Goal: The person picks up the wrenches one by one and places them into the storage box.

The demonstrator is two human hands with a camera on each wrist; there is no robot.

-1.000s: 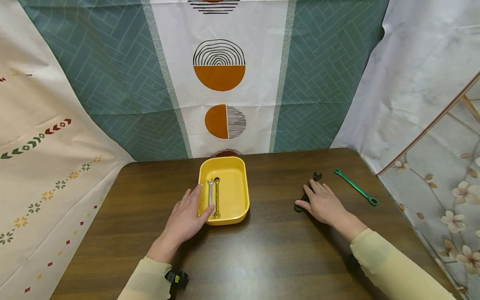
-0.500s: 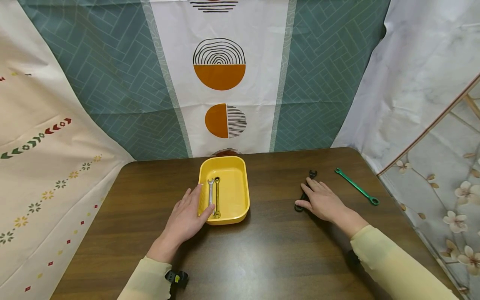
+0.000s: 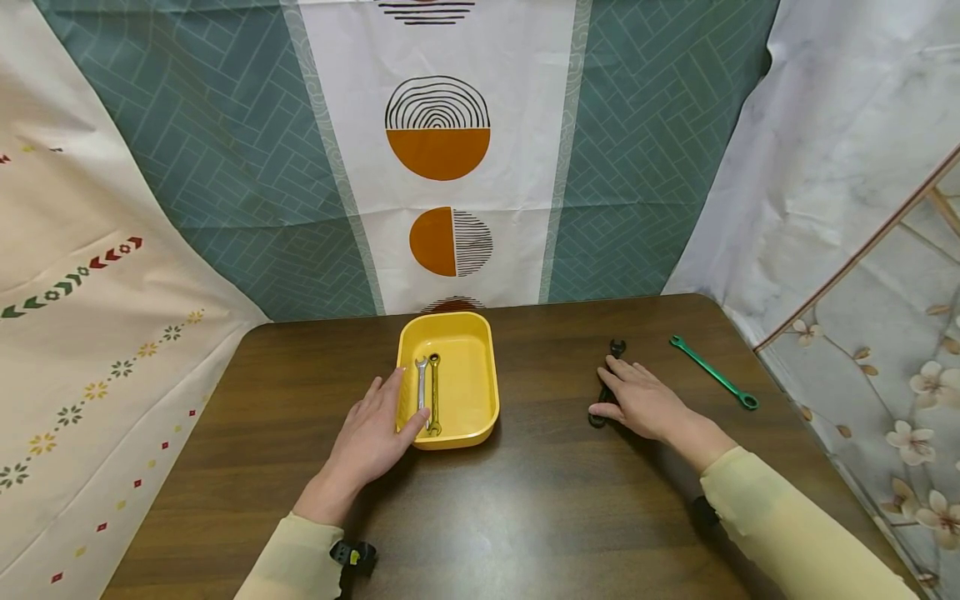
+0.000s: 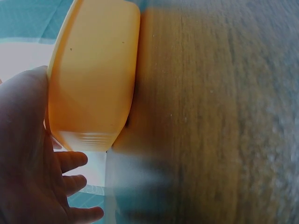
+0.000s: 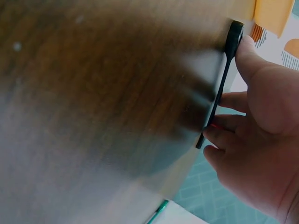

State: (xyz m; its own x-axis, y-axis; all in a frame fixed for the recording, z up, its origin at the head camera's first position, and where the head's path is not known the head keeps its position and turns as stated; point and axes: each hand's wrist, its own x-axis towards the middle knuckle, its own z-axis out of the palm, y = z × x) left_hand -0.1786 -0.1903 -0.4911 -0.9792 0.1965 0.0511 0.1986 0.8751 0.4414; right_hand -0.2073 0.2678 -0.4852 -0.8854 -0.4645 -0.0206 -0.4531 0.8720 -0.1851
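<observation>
In the head view, my left hand [image 3: 371, 442] rests at the left front corner of a yellow tray [image 3: 486, 358], thumb over the rim and fingers extended along the outer side. The left wrist view has my thumb against the tray wall [image 4: 93, 70] with the other fingers spread below. Inside the tray, a silver wrench [image 3: 422, 387] lies beside a gold-toned wrench [image 3: 435, 387]. My right hand [image 3: 645, 400] reaches over a black wrench [image 3: 617, 347], hiding part of its shaft. In the right wrist view, thumb and fingertips touch that black wrench [image 5: 222, 86] from above.
A green wrench [image 3: 712, 372] lies at an angle on the brown wooden table [image 3: 487, 533], right of my right hand. Patterned cloths [image 3: 637, 167] hang behind the table and along both sides.
The black wrench's open end has swung left, and my right fingers have shifted left with it. Its ring end stays almost in place. My left hand and the tray hold still.
</observation>
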